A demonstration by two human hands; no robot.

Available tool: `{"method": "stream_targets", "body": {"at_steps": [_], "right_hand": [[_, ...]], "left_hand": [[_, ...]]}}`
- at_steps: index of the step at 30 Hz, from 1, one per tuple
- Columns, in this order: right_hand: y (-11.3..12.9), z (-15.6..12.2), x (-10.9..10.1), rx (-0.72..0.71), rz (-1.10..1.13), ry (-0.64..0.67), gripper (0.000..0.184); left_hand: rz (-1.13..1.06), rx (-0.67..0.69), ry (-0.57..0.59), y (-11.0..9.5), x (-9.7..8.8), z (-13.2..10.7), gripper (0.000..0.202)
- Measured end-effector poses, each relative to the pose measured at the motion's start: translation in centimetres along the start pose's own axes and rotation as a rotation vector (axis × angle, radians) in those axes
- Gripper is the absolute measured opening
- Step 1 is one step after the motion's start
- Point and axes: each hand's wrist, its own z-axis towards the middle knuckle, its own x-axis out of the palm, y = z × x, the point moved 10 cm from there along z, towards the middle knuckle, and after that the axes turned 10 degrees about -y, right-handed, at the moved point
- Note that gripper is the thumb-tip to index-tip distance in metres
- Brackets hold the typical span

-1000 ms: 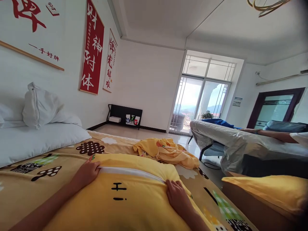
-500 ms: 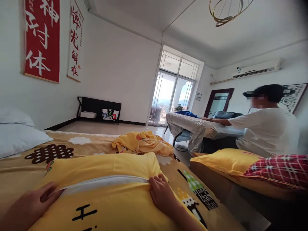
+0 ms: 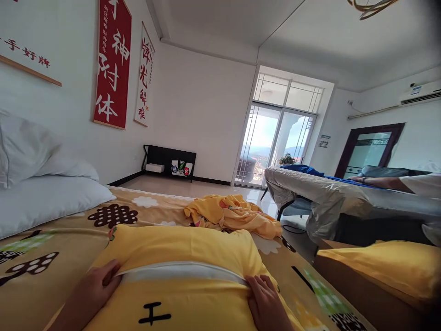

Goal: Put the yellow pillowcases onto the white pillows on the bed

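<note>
A yellow pillow in its cover (image 3: 165,246) lies in front of me on the patterned bed sheet (image 3: 134,202). Across its middle the cover gapes, and a white strip of the inner pillow (image 3: 182,269) shows in the slit. My left hand (image 3: 98,287) pinches the cover's edge at the left end of the slit. At the right end, my right hand (image 3: 265,299) grips the edge with its fingers curled over the fabric. Black lettering (image 3: 155,314) is printed on the near part. Beyond the pillow lies a crumpled yellow cloth (image 3: 234,214).
White pillows (image 3: 51,197) are stacked at the left. To the right, another yellow pillow (image 3: 386,264) rests on a brown box (image 3: 358,276). A co-worker's arm (image 3: 392,183) reaches over a plastic-covered table (image 3: 320,184) with blue cloth. A low black shelf (image 3: 168,161) stands by the wall.
My view has swung left, so the scene sits further right and most of the co-worker is out of frame. Both hands still hold the ends of the slit.
</note>
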Motion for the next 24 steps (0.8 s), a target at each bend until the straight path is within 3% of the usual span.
{"method": "stream_targets", "body": {"at_steps": [3,10,24], "right_hand": [[0.0,0.1,-0.1,-0.008,-0.011,-0.001,0.032],[0.1,0.0,-0.2,-0.051,-0.007,-0.028,0.029],[0.3,0.1,-0.3,-0.04,0.002,-0.059,0.027]], "left_hand": [[0.025,-0.002,0.042,0.4,0.9,-0.2,0.036],[0.038,-0.03,0.006,2.0,1.8,-0.4,0.039],[0.019,-0.019,-0.026,2.1,1.6,-0.5,0.033]]}}
